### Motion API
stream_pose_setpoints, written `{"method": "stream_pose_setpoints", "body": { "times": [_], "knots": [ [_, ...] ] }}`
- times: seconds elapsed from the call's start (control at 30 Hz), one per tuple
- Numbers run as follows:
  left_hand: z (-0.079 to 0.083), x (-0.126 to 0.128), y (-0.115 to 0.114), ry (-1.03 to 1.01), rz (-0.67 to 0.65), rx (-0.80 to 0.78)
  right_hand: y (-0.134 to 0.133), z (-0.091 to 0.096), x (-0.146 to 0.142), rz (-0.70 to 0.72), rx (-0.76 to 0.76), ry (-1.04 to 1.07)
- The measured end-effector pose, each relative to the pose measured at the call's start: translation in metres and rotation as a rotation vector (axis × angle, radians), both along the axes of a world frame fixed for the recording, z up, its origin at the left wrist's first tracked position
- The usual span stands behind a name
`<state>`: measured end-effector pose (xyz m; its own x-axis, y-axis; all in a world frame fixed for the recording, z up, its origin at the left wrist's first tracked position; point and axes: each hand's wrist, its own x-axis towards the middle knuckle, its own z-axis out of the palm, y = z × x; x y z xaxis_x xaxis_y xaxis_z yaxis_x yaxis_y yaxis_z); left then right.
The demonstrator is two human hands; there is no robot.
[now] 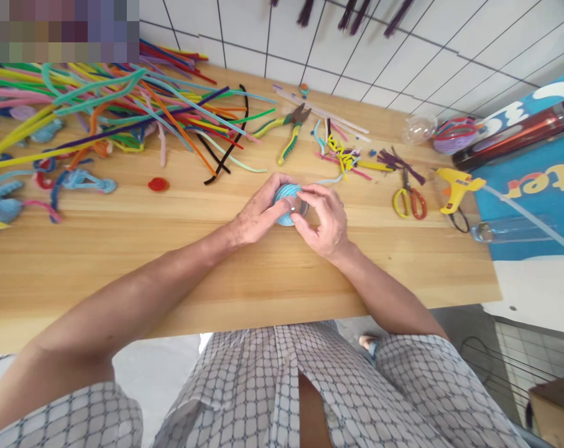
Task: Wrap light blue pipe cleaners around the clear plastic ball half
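Both my hands meet over the middle of the wooden table point(123, 261). My left hand point(258, 214) is closed around a light blue coiled pipe-cleaner ball point(285, 198), with what looks like a clear shell on it. My right hand point(323, 219) pinches the right side of the same ball, fingers curled. A thin light blue strand point(331, 180) trails from the ball toward the right.
A big heap of coloured pipe cleaners point(114, 112) covers the far left. Green-handled pliers point(291, 134) lie behind my hands. To the right are yellow-and-red scissors point(408, 200), a yellow glue gun point(456, 186), a clear plastic ball half point(418, 129) and a red disc point(158, 184).
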<state>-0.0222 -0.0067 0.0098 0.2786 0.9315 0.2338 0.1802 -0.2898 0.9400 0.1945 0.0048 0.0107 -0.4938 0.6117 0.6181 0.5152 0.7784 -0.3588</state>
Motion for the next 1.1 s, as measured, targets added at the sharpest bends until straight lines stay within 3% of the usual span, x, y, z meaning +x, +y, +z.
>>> {"method": "stream_pose_setpoints", "body": {
  "times": [0.2,0.63,0.8,1.1],
  "knots": [
    [-0.0009,0.0000,0.0000,-0.007,-0.003,0.012,-0.0002,-0.0003,-0.0008,-0.023,0.047,-0.012],
    [0.0007,-0.0038,0.0002,0.001,-0.030,-0.021,0.0007,-0.0026,0.0011,0.026,-0.053,0.002],
    [-0.0032,-0.0064,0.0028,-0.007,-0.089,-0.013,0.0005,-0.0020,0.0017,0.022,-0.038,0.000],
    [-0.0020,-0.0054,0.0029,0.009,-0.070,0.020,0.0021,-0.0021,0.0009,0.021,0.013,-0.001]
  ]
}}
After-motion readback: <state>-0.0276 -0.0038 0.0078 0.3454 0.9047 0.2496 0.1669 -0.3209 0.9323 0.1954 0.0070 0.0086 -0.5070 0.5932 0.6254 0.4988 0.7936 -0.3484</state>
